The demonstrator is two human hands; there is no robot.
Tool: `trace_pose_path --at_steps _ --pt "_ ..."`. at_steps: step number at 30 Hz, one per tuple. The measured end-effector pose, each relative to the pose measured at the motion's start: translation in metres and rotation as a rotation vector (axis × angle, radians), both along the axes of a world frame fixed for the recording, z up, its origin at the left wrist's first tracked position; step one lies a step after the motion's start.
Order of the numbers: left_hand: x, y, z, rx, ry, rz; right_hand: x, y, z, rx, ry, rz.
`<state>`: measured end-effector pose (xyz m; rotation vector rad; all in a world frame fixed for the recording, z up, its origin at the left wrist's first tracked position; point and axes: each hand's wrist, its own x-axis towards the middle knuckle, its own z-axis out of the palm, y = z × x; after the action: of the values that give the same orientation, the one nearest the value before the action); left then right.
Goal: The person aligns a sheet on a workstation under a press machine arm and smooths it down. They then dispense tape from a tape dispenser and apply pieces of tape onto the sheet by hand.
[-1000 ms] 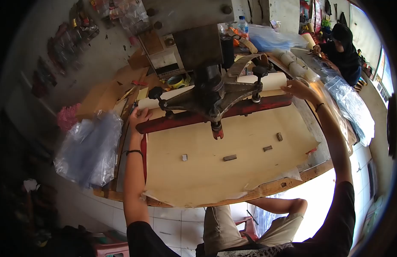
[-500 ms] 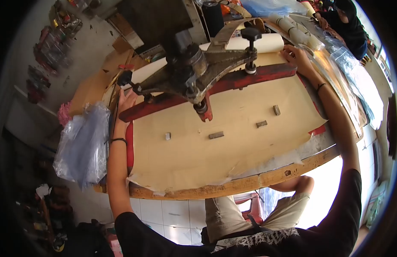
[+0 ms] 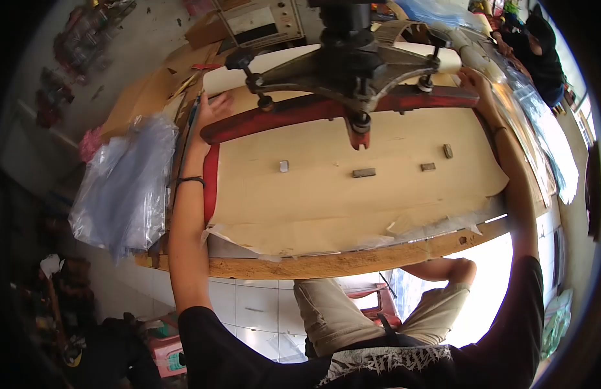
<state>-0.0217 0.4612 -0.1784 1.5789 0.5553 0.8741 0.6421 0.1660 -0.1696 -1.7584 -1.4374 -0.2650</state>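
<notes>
Head view: left hand (image 3: 215, 107) released, fingers spread, beside the left end of a red bar (image 3: 281, 111) crossing a tan sheet (image 3: 313, 207) laid on the bench (image 3: 313, 264), four small blocks (image 3: 364, 173) atop; right hand (image 3: 473, 82) by the paper roll's (image 3: 451, 61) right end, grip indeterminable.

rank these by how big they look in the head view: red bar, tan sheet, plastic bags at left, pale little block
By area, largest to smallest:
1. Tan sheet
2. Plastic bags
3. Red bar, longer than the bags but far thinner
4. Pale block
</notes>
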Motion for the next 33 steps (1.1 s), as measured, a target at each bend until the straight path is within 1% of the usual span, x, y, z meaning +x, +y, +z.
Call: trace_pose_path --at_steps 1,3,5,6,7,9,10,11,13,16,19,20,22,24,26,29,30,31,32,33 --pt "-0.008 0.003 -0.001 0.05 0.036 0.0 0.008 0.001 0.0 -0.032 0.14 -0.014" --pt "-0.004 -0.037 0.031 0.231 0.273 0.067 0.022 0.004 -0.002 -0.132 0.152 -0.115" --pt "-0.008 -0.054 0.042 0.383 0.528 0.129 0.03 0.007 -0.002 -0.131 0.074 -0.101" --pt "-0.011 -0.058 0.048 0.381 0.614 0.109 0.036 0.01 0.0 -0.165 0.043 -0.137" --pt "-0.013 -0.063 0.055 0.382 0.701 0.086 0.037 0.011 -0.003 -0.154 0.083 -0.117" --pt "-0.018 -0.071 0.064 0.514 0.868 0.085 0.032 0.012 -0.004 -0.124 0.163 -0.081" --pt "-0.019 -0.077 0.069 0.563 0.939 0.095 0.028 0.008 0.0 -0.157 0.185 -0.074" --pt "-0.019 -0.084 0.074 0.613 1.01 0.104 0.024 0.009 0.003 -0.155 0.153 -0.037" --pt "-0.022 -0.084 0.075 0.64 1.011 0.129 0.023 0.008 0.0 -0.145 0.092 0.026" --pt "-0.031 -0.062 0.053 0.598 0.734 0.083 0.014 0.0 0.003 -0.171 0.071 0.018" --pt "-0.016 -0.058 0.039 0.419 0.499 0.269 -0.005 -0.003 0.012 -0.174 0.023 0.007" --pt "-0.01 -0.059 0.041 0.502 0.611 0.365 -0.011 -0.003 0.013 -0.11 0.093 0.058" --pt "-0.006 -0.038 0.021 0.607 0.674 0.489 -0.019 0.0 0.013 -0.086 0.09 0.054" --pt "-0.005 -0.021 0.004 0.648 0.653 0.538 -0.023 0.0 0.014 -0.095 0.135 0.03" --pt "-0.001 -0.016 0.001 0.633 0.553 0.522 -0.022 0.003 0.014 -0.082 0.137 0.028" --pt "0.0 -0.017 0.008 0.546 0.573 0.469 -0.008 0.006 0.009 -0.078 0.193 0.08" --pt "0.006 -0.035 0.02 0.464 0.577 0.48 -0.008 0.006 0.008 -0.068 0.229 0.106" --pt "0.002 -0.023 0.012 0.473 0.583 0.474 -0.007 0.007 0.007 -0.058 0.265 0.134" --pt "-0.007 -0.005 0.005 0.484 0.59 0.467 -0.006 0.007 0.008 -0.075 0.242 0.138" --pt "-0.009 -0.001 0.003 0.477 0.53 0.431 -0.007 0.005 0.009 -0.109 0.216 0.13"
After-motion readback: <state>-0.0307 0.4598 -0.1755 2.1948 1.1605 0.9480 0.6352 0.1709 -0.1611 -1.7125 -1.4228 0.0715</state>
